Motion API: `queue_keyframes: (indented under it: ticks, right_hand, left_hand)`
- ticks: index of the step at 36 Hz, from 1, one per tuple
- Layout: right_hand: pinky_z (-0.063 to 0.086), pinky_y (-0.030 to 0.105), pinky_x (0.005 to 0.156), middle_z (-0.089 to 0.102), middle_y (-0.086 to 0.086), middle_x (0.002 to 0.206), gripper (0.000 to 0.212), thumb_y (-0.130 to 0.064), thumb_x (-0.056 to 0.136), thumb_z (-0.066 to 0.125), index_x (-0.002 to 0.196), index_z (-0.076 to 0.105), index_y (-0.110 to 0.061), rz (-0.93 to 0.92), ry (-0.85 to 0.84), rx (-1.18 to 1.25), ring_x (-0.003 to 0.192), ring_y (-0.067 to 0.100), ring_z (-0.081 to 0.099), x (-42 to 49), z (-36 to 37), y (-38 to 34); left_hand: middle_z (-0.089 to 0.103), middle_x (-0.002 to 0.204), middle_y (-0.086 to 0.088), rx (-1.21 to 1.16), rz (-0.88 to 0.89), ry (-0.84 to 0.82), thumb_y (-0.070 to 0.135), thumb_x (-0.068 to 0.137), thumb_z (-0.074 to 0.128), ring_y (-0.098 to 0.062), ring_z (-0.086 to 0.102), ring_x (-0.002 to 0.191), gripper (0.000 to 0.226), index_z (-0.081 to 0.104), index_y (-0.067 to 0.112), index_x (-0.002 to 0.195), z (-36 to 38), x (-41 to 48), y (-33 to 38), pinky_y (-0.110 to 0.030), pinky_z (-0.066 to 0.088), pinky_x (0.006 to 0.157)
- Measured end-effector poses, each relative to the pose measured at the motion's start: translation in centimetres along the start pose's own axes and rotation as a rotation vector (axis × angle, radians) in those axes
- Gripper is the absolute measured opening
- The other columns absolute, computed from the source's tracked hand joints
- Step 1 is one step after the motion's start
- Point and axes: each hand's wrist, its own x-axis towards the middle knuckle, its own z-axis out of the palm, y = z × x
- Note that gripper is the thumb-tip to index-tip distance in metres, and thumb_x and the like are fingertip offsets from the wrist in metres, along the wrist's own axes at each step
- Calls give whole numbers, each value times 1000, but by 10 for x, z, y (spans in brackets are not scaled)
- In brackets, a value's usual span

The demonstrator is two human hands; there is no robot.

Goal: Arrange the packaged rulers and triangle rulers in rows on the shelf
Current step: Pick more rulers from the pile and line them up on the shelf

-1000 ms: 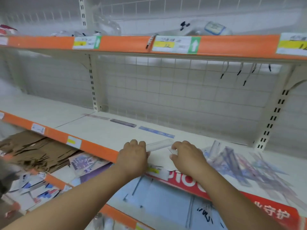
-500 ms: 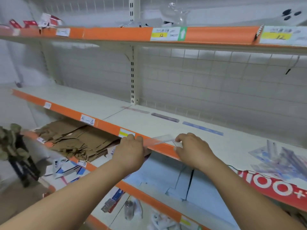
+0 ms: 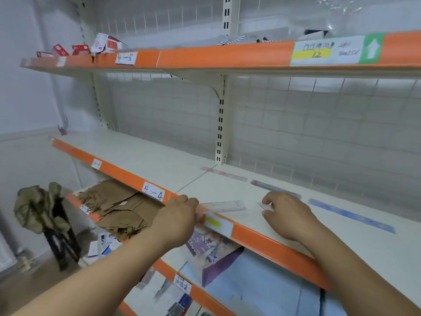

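A clear packaged ruler (image 3: 224, 205) lies just above the front edge of the middle shelf (image 3: 159, 163). My left hand (image 3: 177, 218) pinches its left end. My right hand (image 3: 286, 214) is just right of the ruler's other end, fingers curled over a small clear piece of packaging on the shelf. Three packaged rulers lie in a row further back: a pink one (image 3: 224, 174), a dark grey one (image 3: 271, 188) partly behind my right hand, and a blue one (image 3: 352, 215).
Orange price strips edge the shelves; a label reads 4-4 (image 3: 153, 191). Brown paper bags (image 3: 118, 209) fill the shelf below, with packaged stationery (image 3: 214, 245) beside them. A jacket hangs on a black stool (image 3: 43, 213) at the left. Red packets (image 3: 79, 49) sit on the top shelf.
The view has swung left, so the pile of triangle rulers at the right is out of frame. Both hands carried the clear ruler leftward along the shelf front; my right hand has come off its end.
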Motion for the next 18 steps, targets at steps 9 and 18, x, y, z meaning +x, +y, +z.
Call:
queue_keyframes:
  ticks: [9, 18]
  right_hand:
    - [42, 31, 85, 52, -2, 132, 29, -30, 94, 49, 122, 55, -26, 45, 2, -12, 115, 20, 54, 55, 11, -9]
    - [47, 32, 93, 52, -1, 133, 31, -29, 94, 50, 125, 55, -26, 239, -18, 15, 112, 20, 56, 72, 24, -6]
  left_hand:
    - [47, 125, -6, -24, 64, -82, 20, 99, 39, -27, 41, 117, 34, 43, 20, 133, 1, 65, -25, -40, 43, 94]
    - [45, 130, -5, 4, 255, -146, 29, 102, 38, -26, 41, 120, 37, 41, 19, 137, 13, 117, -37, -37, 42, 97]
